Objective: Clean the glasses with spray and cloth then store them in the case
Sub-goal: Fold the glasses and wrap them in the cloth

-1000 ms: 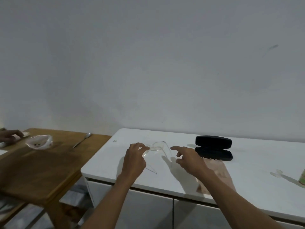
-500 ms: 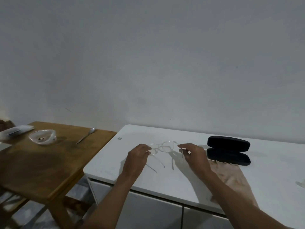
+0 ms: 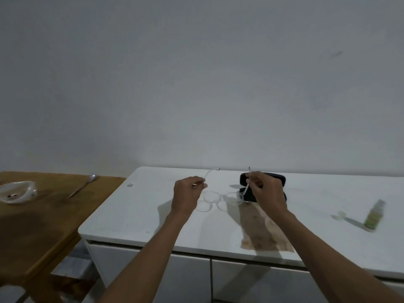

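Clear-framed plastic glasses [image 3: 220, 199] now lifted off the white glossy tabletop [image 3: 135, 215]; half a second ago they sat lower, near the surface, temples pointing toward the person. Now temples point up and away, lenses hang down. Left hand [image 3: 188, 196] pinches the left temple with curled fingers [image 3: 197, 184]; right hand [image 3: 265, 193] pinches the right temple the same way. Both hands higher than before. Glasses hang between the hands, above the tabletop, in front of the black oval hard case [image 3: 277, 180], which stands open behind the right hand, partly hidden. Brown soft cloth [image 3: 262, 235], flat, mottled, lies under the right forearm to the front edge. Small green spray bottle [image 3: 373, 215] upright at far right, now in view; clear round cap [image 3: 340, 215] just beside it. Wooden side table [image 3: 43, 226] left, carrying a white shell-shaped dish [image 3: 17, 191] and a metal spoon [image 3: 82, 188].
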Demonstrator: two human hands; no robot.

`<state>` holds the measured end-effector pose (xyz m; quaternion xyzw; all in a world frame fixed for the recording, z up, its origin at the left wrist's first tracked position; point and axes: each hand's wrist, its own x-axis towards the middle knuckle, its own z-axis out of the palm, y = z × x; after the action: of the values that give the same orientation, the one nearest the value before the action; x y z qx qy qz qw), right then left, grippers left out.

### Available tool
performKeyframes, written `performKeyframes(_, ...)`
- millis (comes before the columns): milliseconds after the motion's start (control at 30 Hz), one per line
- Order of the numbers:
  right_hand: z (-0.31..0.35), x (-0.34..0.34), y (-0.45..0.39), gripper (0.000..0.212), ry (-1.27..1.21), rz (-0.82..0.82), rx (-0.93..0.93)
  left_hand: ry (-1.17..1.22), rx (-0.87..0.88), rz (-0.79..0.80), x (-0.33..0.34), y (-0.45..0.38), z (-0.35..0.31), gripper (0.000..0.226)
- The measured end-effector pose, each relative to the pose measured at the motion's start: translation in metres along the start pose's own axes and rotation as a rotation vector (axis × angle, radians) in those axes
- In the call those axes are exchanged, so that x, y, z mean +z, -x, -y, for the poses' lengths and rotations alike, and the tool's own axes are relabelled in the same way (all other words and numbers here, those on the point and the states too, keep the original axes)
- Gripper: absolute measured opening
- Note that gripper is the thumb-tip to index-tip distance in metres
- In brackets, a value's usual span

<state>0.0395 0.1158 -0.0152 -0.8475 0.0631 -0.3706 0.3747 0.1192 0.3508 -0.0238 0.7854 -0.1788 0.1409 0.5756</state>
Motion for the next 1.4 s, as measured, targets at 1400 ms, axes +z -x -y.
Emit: performKeyframes(1400,-0.082,-0.098,0.027,0.013,0.114,0.241,0.278,-0.273,0.013,0.324,0.068,0.031,-0.004,0.009)
